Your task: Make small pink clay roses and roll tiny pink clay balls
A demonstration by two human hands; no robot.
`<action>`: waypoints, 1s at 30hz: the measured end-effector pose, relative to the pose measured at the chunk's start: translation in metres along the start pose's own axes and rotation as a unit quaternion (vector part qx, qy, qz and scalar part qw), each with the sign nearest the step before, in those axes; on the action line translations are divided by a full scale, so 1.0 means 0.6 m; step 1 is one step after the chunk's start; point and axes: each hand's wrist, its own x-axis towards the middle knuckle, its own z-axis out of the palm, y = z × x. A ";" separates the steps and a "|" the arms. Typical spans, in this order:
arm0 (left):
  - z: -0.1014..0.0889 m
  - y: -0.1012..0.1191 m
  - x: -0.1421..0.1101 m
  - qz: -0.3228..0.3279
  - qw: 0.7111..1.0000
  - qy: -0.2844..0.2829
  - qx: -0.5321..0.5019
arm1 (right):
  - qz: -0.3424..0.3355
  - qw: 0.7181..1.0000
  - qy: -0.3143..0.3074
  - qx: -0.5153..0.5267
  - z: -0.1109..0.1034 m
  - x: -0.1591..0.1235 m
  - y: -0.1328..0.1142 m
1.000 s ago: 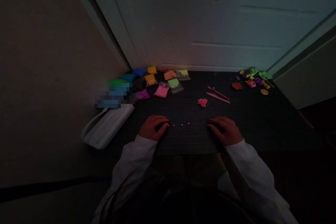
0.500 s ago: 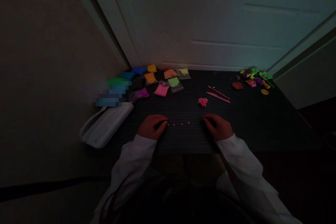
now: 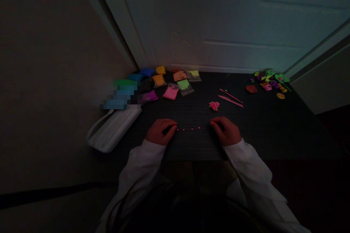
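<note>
Several tiny pink clay balls (image 3: 192, 129) lie in a spaced row on the dark table, between my two hands. At the row's left end rests my left hand (image 3: 162, 131), thumb and fingertips pinched together right beside the first ball. My right hand (image 3: 226, 131) is also pinched, a short gap to the right of the last ball. Whatever either pinch holds is too small or hidden to make out. Just beyond my right hand sits a small pink clay cluster (image 3: 214, 106) with yellowish-green bits at its edge.
Two pink modelling tools, a thin stick (image 3: 231, 95) and a knife (image 3: 231, 101), lie behind the cluster. Bags of coloured clay (image 3: 171, 92) spread across the back left, near a white case (image 3: 113, 131). Clay flowers (image 3: 273, 80) and a reddish lump (image 3: 251, 89) occupy the back right.
My right hand has come slightly left, closer to the row of balls. My left hand keeps its pinch beside the first ball. The camera view has shifted a little.
</note>
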 end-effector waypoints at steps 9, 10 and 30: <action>0.032 0.045 0.015 0.037 0.998 0.007 0.055 | -0.005 1.000 -0.024 -0.016 -0.003 0.000 -0.005; 0.037 0.048 0.016 0.035 0.998 0.005 0.059 | -0.007 1.000 -0.026 -0.017 -0.003 0.000 -0.005; 0.058 0.037 0.018 0.015 0.997 -0.032 0.064 | -0.024 1.000 -0.014 -0.014 0.001 -0.001 -0.005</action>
